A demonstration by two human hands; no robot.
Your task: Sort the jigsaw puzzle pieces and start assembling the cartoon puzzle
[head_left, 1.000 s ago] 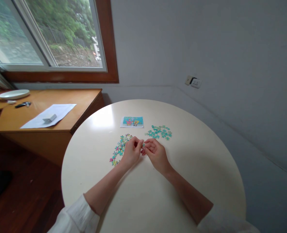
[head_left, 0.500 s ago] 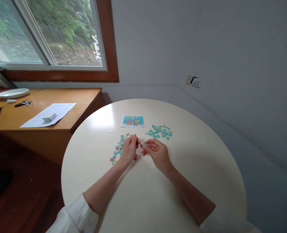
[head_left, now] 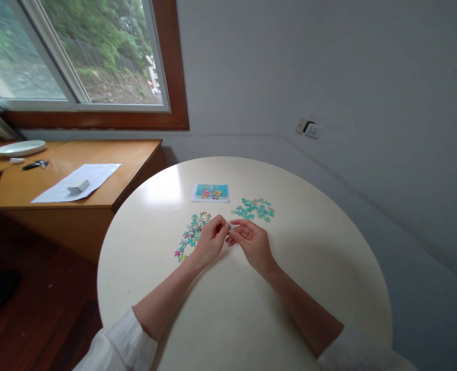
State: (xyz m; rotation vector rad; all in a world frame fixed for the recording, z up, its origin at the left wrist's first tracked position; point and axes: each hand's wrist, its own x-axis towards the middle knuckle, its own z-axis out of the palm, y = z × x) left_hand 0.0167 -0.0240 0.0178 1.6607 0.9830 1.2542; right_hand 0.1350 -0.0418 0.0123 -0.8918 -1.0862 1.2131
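Observation:
Over the middle of the round table, my left hand (head_left: 212, 240) and my right hand (head_left: 254, 244) meet at the fingertips. Both are closed in a pinch around a small jigsaw piece (head_left: 230, 226), of which only a greenish bit shows; the fingers cover the rest. Beside and partly behind my left hand lies a pile of mixed-colour jigsaw pieces (head_left: 191, 233), in teal, pink and yellow. Beyond my right hand, mostly teal and pale green jigsaw pieces (head_left: 254, 208) are spread out. A picture card (head_left: 212, 193) with a pink and a yellow cartoon figure lies farther back.
The white round table (head_left: 309, 288) bears all of this. To the left stands a wooden desk (head_left: 135, 154) with a paper sheet (head_left: 54, 190), a small grey-white block (head_left: 78, 186) and a white plate (head_left: 21, 148). A wall socket (head_left: 313, 130) is at the right.
My left hand has shifted a little to the right, its fingertips now against those of my right hand. The multicoloured piece seen between them is now mostly hidden. My right hand has barely moved.

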